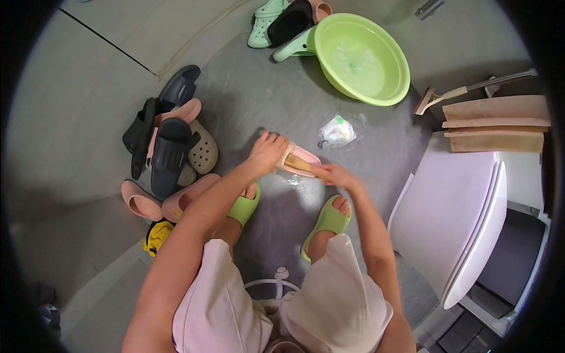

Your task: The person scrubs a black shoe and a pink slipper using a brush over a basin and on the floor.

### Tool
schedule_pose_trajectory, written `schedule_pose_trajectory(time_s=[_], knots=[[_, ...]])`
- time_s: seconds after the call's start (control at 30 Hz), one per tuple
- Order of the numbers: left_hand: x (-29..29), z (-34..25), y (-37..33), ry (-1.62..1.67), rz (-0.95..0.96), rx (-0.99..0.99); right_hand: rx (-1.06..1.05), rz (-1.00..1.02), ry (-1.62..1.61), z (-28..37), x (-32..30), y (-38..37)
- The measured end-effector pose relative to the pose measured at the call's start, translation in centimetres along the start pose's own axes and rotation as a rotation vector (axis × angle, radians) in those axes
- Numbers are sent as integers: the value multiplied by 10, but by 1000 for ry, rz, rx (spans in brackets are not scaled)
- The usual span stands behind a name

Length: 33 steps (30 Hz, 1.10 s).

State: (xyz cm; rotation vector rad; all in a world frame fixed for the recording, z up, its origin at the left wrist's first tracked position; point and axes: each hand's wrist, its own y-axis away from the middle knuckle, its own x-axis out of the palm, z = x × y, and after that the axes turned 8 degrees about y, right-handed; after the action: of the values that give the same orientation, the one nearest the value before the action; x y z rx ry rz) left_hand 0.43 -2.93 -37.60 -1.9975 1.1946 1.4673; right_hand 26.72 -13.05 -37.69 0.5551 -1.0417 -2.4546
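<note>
Head view: seen from above, a pink slipper (pixel 308 155) sits near the centre, just above a grey floor (pixel 271 217). The left hand (pixel 268 154), at its nine o'clock end, is closed around that end. The right hand (pixel 336 176), toward four o'clock, grips what looks like a wooden brush (pixel 301 165) laid along the slipper's inside; its bristles are hidden. Scrubbing seems under way: white suds (pixel 295 181) lie just below the slipper, at six o'clock, and a lime-green basin (pixel 390 54) at one o'clock holds sudsy water. This slipper appears unfinished. Other footwear lies out of hand: a pile (pixel 169 150) between nine and ten o'clock, mint clogs (pixel 259 28) at twelve. Which are washed already, I cannot tell.
</note>
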Motion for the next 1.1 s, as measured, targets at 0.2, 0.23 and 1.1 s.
schedule_pose_trajectory(time_s=[0.2, 0.23, 1.1], knots=[[1, 4, 7, -26, -26, 12, -62, 40, -147, 26, 31, -10], [1, 6, 9, -25, -25, 11, 10, 101, -199, 16, 17, 2], [-3, -3, 10, -62, -22, 2, -39, -116, 172, 9, -6, -10]])
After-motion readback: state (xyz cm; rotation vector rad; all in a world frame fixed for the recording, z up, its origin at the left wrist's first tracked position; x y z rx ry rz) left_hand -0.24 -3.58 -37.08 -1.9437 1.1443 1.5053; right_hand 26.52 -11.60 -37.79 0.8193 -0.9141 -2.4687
